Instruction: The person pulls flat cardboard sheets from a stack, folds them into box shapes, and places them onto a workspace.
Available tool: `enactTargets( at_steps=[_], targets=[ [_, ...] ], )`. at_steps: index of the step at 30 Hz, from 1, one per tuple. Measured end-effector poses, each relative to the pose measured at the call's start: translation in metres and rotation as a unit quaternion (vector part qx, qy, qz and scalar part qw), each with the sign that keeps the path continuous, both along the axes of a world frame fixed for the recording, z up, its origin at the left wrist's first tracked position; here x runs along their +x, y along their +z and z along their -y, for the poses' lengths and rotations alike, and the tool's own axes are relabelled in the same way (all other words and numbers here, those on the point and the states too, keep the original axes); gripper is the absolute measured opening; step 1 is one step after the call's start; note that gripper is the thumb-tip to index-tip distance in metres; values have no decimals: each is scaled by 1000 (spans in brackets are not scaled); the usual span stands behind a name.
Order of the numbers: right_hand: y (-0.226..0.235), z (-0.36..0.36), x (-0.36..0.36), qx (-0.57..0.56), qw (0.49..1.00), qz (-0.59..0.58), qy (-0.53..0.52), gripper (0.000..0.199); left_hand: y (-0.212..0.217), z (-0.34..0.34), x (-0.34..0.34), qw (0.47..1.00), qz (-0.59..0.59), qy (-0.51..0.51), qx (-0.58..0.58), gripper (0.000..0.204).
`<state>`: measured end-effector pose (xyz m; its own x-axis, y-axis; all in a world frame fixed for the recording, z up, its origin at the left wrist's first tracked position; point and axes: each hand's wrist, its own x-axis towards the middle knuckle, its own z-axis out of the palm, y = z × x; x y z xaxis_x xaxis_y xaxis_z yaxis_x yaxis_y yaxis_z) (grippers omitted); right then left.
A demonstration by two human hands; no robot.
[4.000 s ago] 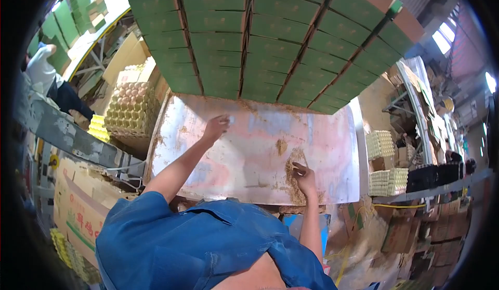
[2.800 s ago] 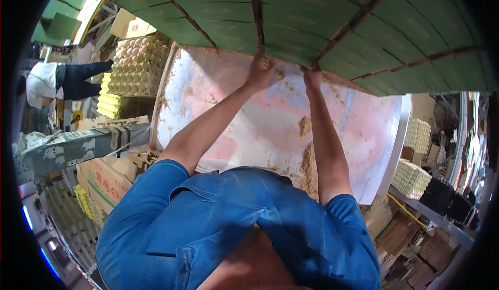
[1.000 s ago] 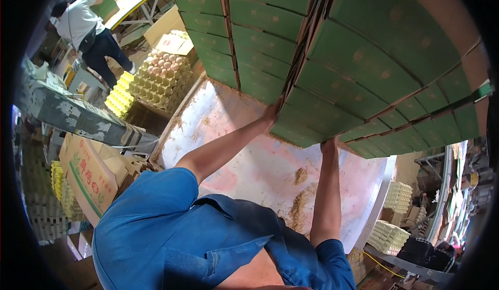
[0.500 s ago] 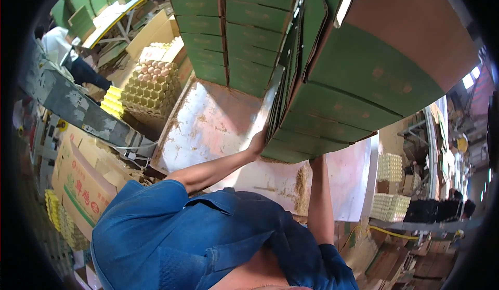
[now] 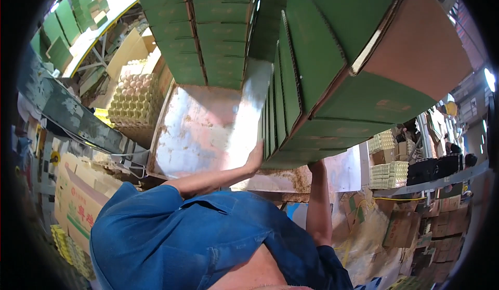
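Cardboard carton, one, opened, brown and creased with red and green print, stands at the far left, one ridged pile of yellow egg trays below it. Above runs one grey beam, its paint flaking. Next comes one block of cupped, moulded trays topped with smooth, pale-brown eggs, too small to count surely. One flat counter, its sheet top smeared pink and white and strewn with crumbly brown bits, fills the middle; at its back stand two columns of green boxes, at least four showing in each. One blue cloth shirt, rumpled, covers the person. The left hand lies against the low left side of one tilted green stack over the counter's right part; the right hand meets its near lower edge. Fingers are mostly hidden, so I cannot tell how far either hand is closed. Corrugated, wavy cut edges line that stack, at least three layers showing in front. Farther right sit two piles of pale trays, one black bundle, one thin yellow cord and overlapping brown cardboard, uncountable
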<state>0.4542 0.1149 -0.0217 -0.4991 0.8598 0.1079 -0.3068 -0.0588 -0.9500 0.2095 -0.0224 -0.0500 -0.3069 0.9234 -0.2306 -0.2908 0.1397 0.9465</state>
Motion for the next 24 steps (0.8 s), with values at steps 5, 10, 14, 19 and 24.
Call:
enactTargets(
  at_steps=[5,10,14,19,24],
  targets=[
    [-14,-1,32,-86,996,-25,6,62,11,10,17,999,-20,-17,-33,66],
    [-3,3,27,-141,989,-51,-2,59,10,12,15,997,-62,-35,-40,66],
    [5,12,31,-155,985,-69,-14,60,41,21,9,992,-27,-84,-94,67],
    [101,31,52,-20,976,125,-175,64,78,37,-16,991,4,-95,-95,71],
    [419,126,94,363,719,231,-546,46,124,61,-52,914,-103,-383,-90,54]
  ],
)
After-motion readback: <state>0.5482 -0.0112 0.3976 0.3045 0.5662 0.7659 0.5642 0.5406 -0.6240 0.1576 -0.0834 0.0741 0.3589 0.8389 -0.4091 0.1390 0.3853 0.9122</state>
